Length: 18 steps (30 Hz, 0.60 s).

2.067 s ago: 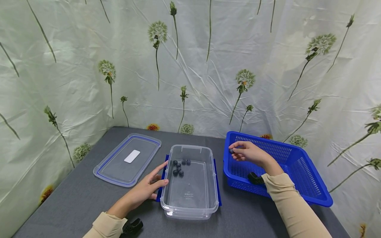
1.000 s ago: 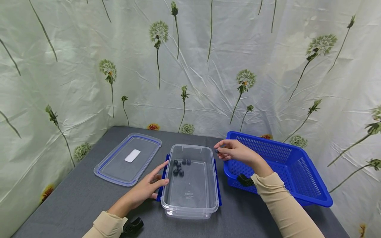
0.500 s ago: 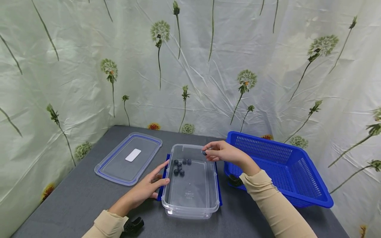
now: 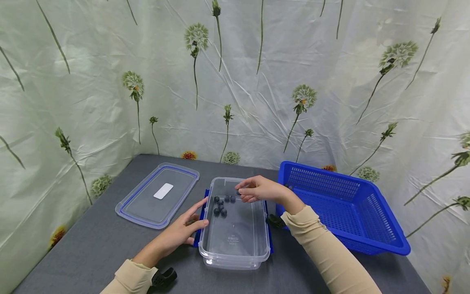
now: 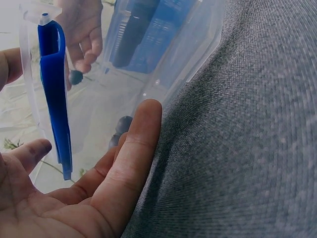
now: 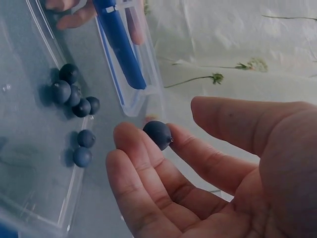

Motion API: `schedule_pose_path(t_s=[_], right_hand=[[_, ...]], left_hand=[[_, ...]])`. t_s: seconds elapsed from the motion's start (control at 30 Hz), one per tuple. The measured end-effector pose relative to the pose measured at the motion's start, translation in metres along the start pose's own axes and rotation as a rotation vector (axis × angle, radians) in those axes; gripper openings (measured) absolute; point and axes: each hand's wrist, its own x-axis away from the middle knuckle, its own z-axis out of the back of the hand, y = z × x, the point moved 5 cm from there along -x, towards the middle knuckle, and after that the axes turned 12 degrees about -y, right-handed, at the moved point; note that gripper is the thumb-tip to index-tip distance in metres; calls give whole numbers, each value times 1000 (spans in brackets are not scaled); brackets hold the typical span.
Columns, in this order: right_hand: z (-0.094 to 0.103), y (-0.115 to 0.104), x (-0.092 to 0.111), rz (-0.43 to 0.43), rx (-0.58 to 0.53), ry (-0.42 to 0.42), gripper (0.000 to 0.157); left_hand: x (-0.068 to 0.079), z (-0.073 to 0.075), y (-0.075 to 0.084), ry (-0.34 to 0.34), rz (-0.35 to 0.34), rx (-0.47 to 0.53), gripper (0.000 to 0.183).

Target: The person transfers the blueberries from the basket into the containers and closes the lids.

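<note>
My right hand [image 4: 258,190] hangs over the far part of a clear plastic food container [image 4: 253,237]. A blueberry [image 6: 157,135] is at its index and middle fingertips; the thumb stands apart from it in the right wrist view. That berry [image 5: 75,77] also shows through the container wall in the left wrist view. Several blueberries [image 4: 220,207] lie on the container floor, toward its far left. My left hand [image 4: 180,230] rests against the container's left side, fingers spread and thumb on the rim, around the blue side latch [image 5: 55,99].
A clear lid [image 4: 161,200] with a blue seal and white label lies on the grey table [image 4: 99,245] at left. On the right stands a blue perforated basket [image 4: 352,204], with dark berries [image 4: 290,187] just visible at its far left corner. A flower-print sheet [image 4: 257,102] hangs behind.
My right hand has carried the blueberry leftward from the basket to above the container. Its thumb now stands apart from the berry. My left hand has stayed at the container's side.
</note>
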Motion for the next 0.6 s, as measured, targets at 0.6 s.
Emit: schedule_pose_path(t_s=[0.6], right_hand=[[-24, -4, -34, -74, 14, -79, 47]], left_hand=[[-1, -1, 0, 13, 4, -10, 74]])
